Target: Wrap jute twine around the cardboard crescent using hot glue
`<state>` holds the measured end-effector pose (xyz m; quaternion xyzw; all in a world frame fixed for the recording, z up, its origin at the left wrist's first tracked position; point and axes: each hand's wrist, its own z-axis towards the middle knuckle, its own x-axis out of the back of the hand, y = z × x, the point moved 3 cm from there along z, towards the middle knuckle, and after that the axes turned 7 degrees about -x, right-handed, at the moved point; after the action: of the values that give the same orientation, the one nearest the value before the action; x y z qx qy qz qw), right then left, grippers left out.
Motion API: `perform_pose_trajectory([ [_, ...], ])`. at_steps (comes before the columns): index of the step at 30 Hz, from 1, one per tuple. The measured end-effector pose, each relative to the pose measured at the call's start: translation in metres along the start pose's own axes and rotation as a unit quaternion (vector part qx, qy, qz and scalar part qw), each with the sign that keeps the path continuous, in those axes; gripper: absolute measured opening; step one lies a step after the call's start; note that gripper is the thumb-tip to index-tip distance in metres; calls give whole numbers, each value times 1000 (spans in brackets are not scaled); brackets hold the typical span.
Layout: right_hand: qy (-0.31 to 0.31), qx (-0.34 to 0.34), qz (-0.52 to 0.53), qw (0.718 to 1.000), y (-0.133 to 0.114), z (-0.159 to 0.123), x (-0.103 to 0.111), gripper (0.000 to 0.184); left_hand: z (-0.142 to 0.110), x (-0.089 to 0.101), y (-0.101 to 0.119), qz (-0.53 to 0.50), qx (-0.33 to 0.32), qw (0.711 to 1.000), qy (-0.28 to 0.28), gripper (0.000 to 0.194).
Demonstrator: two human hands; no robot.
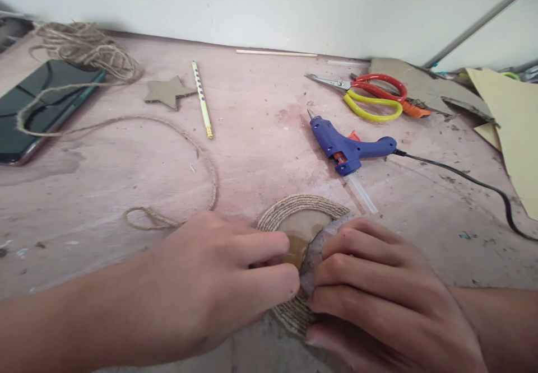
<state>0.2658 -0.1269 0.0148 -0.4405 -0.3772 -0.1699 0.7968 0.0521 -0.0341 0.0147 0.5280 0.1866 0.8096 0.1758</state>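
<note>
Cardboard piece (309, 223), edged with close rows of twine (301, 200), is located at the near middle of the worktop (256, 154), between the two hands. Left hand (210, 275): fingers bent and narrow over the piece; whether anything is pinched cannot be told, the grip being hidden. Right hand (378, 289): closed around the right side, thumb low.

Possible faults (judged): rows could be lifted or skewed if pressure is applied unevenly, or if the loose loop (147, 216) beside the left wrist is snagged. The slack line is laid across the phone (42, 110), so a sharp tug could disturb the phone or tangle the bundle (84, 48). If the glue gun (351, 146) is hot, a burn could be caused by a reach past its nozzle; it could also be dragged by its cord (466, 174).

Edges: the far side is bounded by the white wall (252, 3); the near edge is not shown. Right-hand travel is limited by the glue stick (361, 192), just beyond the knuckles. Most room is judged to be offered between the pencil (202, 98) and the glue gun. Cardboard star (168, 92) and scissors (370, 96) are placed farther back.
</note>
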Motion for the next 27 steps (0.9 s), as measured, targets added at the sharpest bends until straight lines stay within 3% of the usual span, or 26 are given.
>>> perform_pose_trajectory([
  [27, 5, -12, -20, 1000, 0, -1, 1, 9, -1, -1, 0, -38, 10, 999, -1, 30],
])
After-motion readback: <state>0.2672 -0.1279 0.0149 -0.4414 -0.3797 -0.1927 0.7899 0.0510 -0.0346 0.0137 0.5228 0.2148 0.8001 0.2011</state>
